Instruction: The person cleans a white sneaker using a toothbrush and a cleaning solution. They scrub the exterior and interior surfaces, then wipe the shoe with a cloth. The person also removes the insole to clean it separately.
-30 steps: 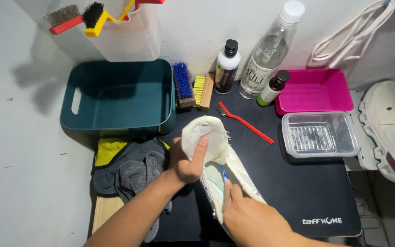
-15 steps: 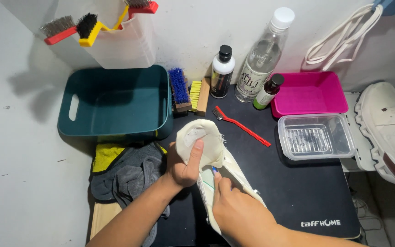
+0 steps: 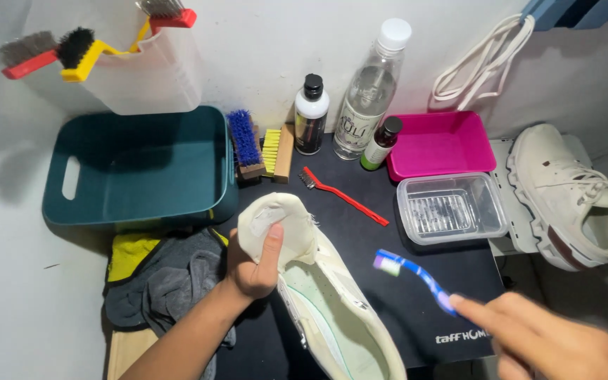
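Observation:
My left hand [image 3: 256, 264] grips the heel of a cream-white shoe [image 3: 332, 302] that lies on a black mat [image 3: 416, 295], opening upward. The hand's thumb presses on the heel tab. My right hand [image 3: 543, 341], blurred at the lower right, holds a blue toothbrush [image 3: 416, 276] by its handle. The brush's pale head points left and hovers above the mat, to the right of the shoe and apart from it.
A teal tub [image 3: 142, 169] stands at the left, grey and yellow cloths [image 3: 163, 281] below it. Behind the mat are a blue brush [image 3: 245, 141], yellow brush [image 3: 274, 151], red brush [image 3: 343, 195], three bottles [image 3: 371, 91], pink tray [image 3: 441, 144], clear container [image 3: 452, 207]. A second shoe [image 3: 571, 193] lies right.
My right hand has drawn out of the shoe and swung to the right, carrying the blue toothbrush away from it. The left hand keeps its hold on the heel.

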